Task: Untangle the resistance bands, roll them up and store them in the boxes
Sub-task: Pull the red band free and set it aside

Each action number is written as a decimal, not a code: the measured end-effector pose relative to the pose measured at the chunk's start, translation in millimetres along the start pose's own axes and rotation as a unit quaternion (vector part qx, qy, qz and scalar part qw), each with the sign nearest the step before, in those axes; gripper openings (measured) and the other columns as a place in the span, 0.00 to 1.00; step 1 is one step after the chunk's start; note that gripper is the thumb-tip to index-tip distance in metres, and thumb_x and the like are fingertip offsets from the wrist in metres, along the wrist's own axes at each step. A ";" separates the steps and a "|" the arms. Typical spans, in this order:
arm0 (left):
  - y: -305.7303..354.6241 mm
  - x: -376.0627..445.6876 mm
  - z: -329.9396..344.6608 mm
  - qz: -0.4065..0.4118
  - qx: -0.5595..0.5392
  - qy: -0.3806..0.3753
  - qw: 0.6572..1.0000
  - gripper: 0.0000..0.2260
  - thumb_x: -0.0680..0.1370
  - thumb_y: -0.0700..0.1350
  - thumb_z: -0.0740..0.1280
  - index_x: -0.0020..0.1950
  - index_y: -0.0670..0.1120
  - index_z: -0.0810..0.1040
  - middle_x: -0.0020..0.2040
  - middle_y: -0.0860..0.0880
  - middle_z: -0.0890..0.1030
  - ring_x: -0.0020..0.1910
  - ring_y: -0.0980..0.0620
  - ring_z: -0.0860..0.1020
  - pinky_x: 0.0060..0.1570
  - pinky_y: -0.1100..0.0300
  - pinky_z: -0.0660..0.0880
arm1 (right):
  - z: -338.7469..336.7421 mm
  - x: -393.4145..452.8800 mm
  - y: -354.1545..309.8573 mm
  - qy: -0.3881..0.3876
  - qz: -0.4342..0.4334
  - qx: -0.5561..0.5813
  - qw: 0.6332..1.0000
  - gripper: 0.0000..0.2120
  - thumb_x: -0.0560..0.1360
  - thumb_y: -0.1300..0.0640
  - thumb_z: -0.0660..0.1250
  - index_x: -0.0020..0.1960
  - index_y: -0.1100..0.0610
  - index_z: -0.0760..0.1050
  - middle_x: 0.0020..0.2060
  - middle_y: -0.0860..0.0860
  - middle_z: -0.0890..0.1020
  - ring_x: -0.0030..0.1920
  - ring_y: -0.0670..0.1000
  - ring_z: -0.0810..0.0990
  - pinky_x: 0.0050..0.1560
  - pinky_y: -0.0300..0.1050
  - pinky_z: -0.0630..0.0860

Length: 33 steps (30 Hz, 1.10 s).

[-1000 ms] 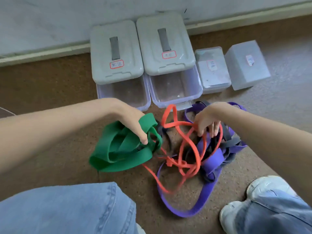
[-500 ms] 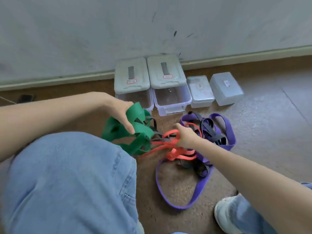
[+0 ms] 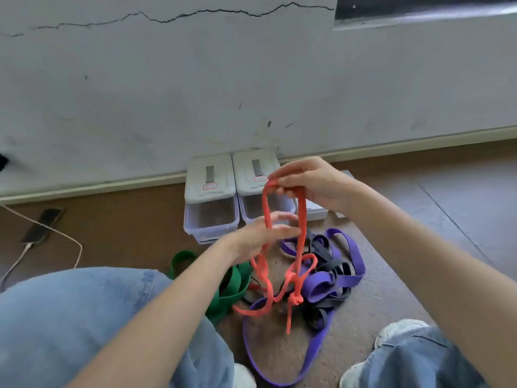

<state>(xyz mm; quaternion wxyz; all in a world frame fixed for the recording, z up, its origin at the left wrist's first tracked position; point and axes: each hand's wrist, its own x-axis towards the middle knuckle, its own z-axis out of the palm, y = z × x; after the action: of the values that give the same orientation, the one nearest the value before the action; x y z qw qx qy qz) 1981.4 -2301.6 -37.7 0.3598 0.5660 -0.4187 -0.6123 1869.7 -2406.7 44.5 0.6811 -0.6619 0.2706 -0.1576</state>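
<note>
No legible text anywhere. Two clear plastic storage boxes w/ grey lids stand side by side against the wall; each lid carries a small white label w/ a red border, just below a dark grey handle strip. Left box label (image 3: pixel 209 186): red-framed, contents blurred, chars. unreadable. Right box label (image 3: pixel 260 178): same type, partly hidden behind the raised orange band, also unreadable. No brand marks, numbers or signs can be made out on the bands, the phone on the floor at left, or the wall.
</note>
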 end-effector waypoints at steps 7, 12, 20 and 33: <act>7.9 -5.2 9.8 0.007 -0.026 0.041 0.999 0.05 0.79 0.42 0.64 0.43 0.45 0.72 0.28 0.53 0.72 0.26 0.56 0.74 0.33 0.63 0.75 | -40.8 -9.9 33.5 0.259 -0.005 0.038 0.965 0.12 0.75 0.74 0.57 0.48 0.61 0.73 0.40 0.58 0.81 0.32 0.48 0.79 0.34 0.39 0.77; 81.5 -8.4 -13.3 0.105 -0.227 0.180 0.951 0.09 0.80 0.41 0.60 0.40 0.45 0.70 0.23 0.54 0.69 0.18 0.61 0.64 0.24 0.69 0.69 | -54.9 -18.3 61.7 -0.001 0.137 -0.059 0.989 0.27 0.71 0.39 0.66 0.65 0.51 0.68 0.66 0.50 0.71 0.61 0.50 0.75 0.64 0.49 0.71; 109.2 -3.8 -10.9 0.107 -0.381 0.198 0.897 0.09 0.80 0.35 0.58 0.39 0.41 0.68 0.22 0.50 0.69 0.16 0.59 0.66 0.19 0.69 0.67 | 26.1 -9.5 129.2 -0.048 0.080 -0.309 0.946 0.08 0.73 0.56 0.70 0.49 0.60 0.79 0.43 0.51 0.81 0.44 0.48 0.78 0.51 0.45 0.73; 22.1 26.6 -23.0 -0.150 0.151 0.130 0.968 0.17 0.75 0.47 0.68 0.59 0.39 0.70 0.55 0.44 0.74 0.52 0.48 0.73 0.50 0.58 0.69 | -16.1 -4.6 44.1 0.070 0.002 0.142 0.987 0.20 0.73 0.75 0.52 0.55 0.59 0.74 0.29 0.51 0.72 0.29 0.47 0.67 0.32 0.41 0.65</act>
<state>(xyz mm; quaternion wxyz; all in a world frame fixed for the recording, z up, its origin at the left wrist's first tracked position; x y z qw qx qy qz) 2000.8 -2337.0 -28.0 0.2257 0.7451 -0.3666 -0.5095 1850.4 -2413.9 2.1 0.7476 -0.5454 0.2940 -0.2392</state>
